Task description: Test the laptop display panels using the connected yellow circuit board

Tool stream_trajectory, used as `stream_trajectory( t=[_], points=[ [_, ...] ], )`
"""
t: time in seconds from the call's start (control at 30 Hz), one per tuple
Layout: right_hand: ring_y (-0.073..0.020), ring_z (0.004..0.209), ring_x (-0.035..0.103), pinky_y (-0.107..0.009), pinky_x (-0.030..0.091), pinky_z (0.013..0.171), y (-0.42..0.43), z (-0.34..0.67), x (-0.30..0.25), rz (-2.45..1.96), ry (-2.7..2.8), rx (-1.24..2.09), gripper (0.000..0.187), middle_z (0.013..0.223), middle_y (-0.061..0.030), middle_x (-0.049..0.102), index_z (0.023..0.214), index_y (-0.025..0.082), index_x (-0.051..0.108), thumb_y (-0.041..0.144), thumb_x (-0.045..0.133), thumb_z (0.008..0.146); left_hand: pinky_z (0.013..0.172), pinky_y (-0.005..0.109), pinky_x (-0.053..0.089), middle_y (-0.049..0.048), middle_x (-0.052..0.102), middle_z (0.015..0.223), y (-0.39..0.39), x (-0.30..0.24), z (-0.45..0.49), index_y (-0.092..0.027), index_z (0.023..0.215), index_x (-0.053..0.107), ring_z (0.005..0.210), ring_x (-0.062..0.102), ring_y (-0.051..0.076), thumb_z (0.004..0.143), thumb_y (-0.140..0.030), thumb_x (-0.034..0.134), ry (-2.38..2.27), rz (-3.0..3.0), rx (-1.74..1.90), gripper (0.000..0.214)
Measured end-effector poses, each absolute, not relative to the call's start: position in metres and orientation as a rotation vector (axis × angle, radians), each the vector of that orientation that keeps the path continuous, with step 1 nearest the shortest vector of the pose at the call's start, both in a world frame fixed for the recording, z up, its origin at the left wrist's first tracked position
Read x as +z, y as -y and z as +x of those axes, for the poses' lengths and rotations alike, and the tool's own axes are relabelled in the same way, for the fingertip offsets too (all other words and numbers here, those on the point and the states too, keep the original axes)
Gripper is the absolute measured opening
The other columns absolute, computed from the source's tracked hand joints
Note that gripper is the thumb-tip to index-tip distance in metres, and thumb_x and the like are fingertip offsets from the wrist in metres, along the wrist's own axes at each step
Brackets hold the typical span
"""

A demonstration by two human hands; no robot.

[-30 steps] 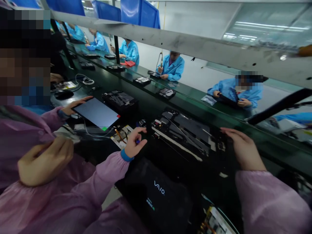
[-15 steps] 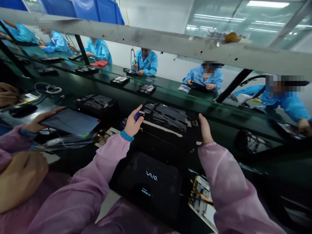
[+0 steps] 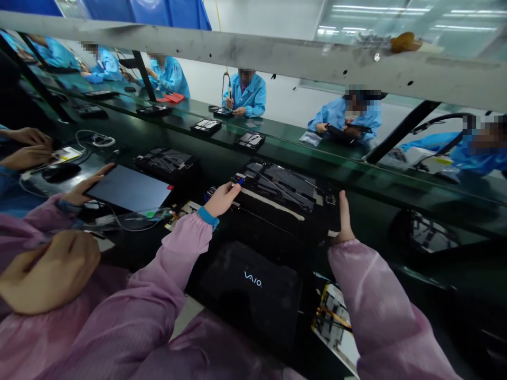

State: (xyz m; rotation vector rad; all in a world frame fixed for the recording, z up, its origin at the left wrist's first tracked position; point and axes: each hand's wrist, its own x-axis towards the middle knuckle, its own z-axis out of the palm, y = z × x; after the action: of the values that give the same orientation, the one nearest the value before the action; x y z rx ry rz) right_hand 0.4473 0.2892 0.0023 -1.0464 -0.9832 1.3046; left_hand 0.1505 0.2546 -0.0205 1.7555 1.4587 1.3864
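Observation:
A black tablet housing [image 3: 285,182], its internal parts exposed, lies in front of me with both hands at its sides. My left hand [image 3: 222,199] is closed on its left edge, the thumb pressed by a small blue piece [image 3: 240,181]. Along the right edge, my right hand [image 3: 344,217] grips with the thumb up; its other fingers are hidden. A pale strip [image 3: 273,205] runs along the near side. What is under the housing is too dark to make out. Nearer to me lies a dark tablet [image 3: 253,301] with a lit VAIO logo.
To the left, a co-worker's hand [image 3: 87,186] holds a tablet [image 3: 129,190], with clear plastic film in front. More opened housings [image 3: 166,161] stand along the bench. A circuit-like part [image 3: 335,319] lies by my right forearm. A grey rail [image 3: 237,50] crosses above; people work beyond.
The view has shifted slightly, so things appear further right. Both hands keep their hold on the housing. The small android text on the VAIO screen has disappeared.

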Motion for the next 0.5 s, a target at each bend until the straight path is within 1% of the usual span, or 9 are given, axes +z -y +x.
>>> stream_trajectory(
  t=[0.1, 0.17, 0.23, 0.3, 0.4, 0.47, 0.5],
  points=[
    [-0.0262, 0.097, 0.064, -0.040, 0.056, 0.083, -0.283, 0.443, 0.005, -1.039, 0.980, 1.343, 0.051, 0.077, -0.0046, 0.067, 0.083, 0.025, 0.065, 0.072, 0.048, 0.073, 0.055, 0.027, 0.041, 0.0036, 0.052, 0.059, -0.250, -0.013, 0.152, -0.015, 0.065, 0.051, 0.060, 0.050, 0.016, 0.071, -0.087, 0.036, -1.537, 1.773, 1.353, 0.074],
    [-0.0265, 0.097, 0.064, -0.040, 0.056, 0.083, -0.283, 0.441, 0.009, -1.032, 0.982, 1.347, 0.050, 0.077, -0.0045, 0.067, 0.084, 0.025, 0.065, 0.070, 0.049, 0.074, 0.051, 0.026, 0.037, 0.0025, 0.049, 0.057, -0.245, -0.006, 0.154, -0.015, 0.064, 0.049, 0.057, 0.046, 0.014, 0.070, -0.088, 0.033, -1.599, 1.775, 1.393, 0.075],
    [-0.0262, 0.096, 0.065, -0.040, 0.056, 0.083, -0.285, 0.440, 0.012, -1.029, 0.982, 1.342, 0.047, 0.078, -0.0040, 0.067, 0.084, 0.025, 0.066, 0.068, 0.048, 0.076, 0.052, 0.026, 0.036, 0.0025, 0.049, 0.058, -0.237, 0.000, 0.155, -0.015, 0.066, 0.050, 0.057, 0.045, 0.014, 0.071, -0.088, 0.031, -1.609, 1.800, 1.465, 0.075],
    [-0.0256, 0.095, 0.065, -0.039, 0.056, 0.081, -0.285, 0.440, 0.013, -1.032, 0.981, 1.337, 0.043, 0.078, -0.0031, 0.067, 0.086, 0.026, 0.066, 0.065, 0.050, 0.077, 0.056, 0.028, 0.040, 0.0034, 0.053, 0.061, -0.228, 0.000, 0.155, -0.015, 0.070, 0.054, 0.059, 0.048, 0.016, 0.072, -0.087, 0.032, -1.586, 1.839, 1.534, 0.075],
    [-0.0245, 0.092, 0.065, -0.038, 0.056, 0.079, -0.285, 0.439, 0.011, -1.044, 0.976, 1.337, 0.041, 0.080, -0.0032, 0.067, 0.087, 0.025, 0.066, 0.062, 0.050, 0.081, 0.065, 0.032, 0.046, 0.0065, 0.059, 0.067, -0.217, -0.014, 0.150, -0.014, 0.074, 0.058, 0.067, 0.056, 0.020, 0.074, -0.084, 0.036, -1.614, 1.857, 1.536, 0.073],
    [-0.0228, 0.089, 0.066, -0.037, 0.056, 0.078, -0.286, 0.439, 0.006, -1.054, 0.962, 1.326, 0.044, 0.081, -0.0034, 0.067, 0.089, 0.023, 0.065, 0.062, 0.044, 0.086, 0.074, 0.037, 0.048, 0.0100, 0.063, 0.077, -0.213, -0.031, 0.145, -0.013, 0.080, 0.060, 0.076, 0.060, 0.025, 0.071, -0.084, 0.042, -1.623, 1.846, 1.523, 0.073],
    [-0.0213, 0.088, 0.065, -0.036, 0.055, 0.078, -0.286, 0.441, 0.002, -1.059, 0.950, 1.307, 0.046, 0.083, -0.0028, 0.067, 0.091, 0.023, 0.065, 0.061, 0.039, 0.090, 0.079, 0.039, 0.049, 0.0118, 0.064, 0.084, -0.212, -0.040, 0.141, -0.012, 0.086, 0.061, 0.083, 0.061, 0.027, 0.067, -0.084, 0.048, -1.609, 1.840, 1.518, 0.075]
  ],
)
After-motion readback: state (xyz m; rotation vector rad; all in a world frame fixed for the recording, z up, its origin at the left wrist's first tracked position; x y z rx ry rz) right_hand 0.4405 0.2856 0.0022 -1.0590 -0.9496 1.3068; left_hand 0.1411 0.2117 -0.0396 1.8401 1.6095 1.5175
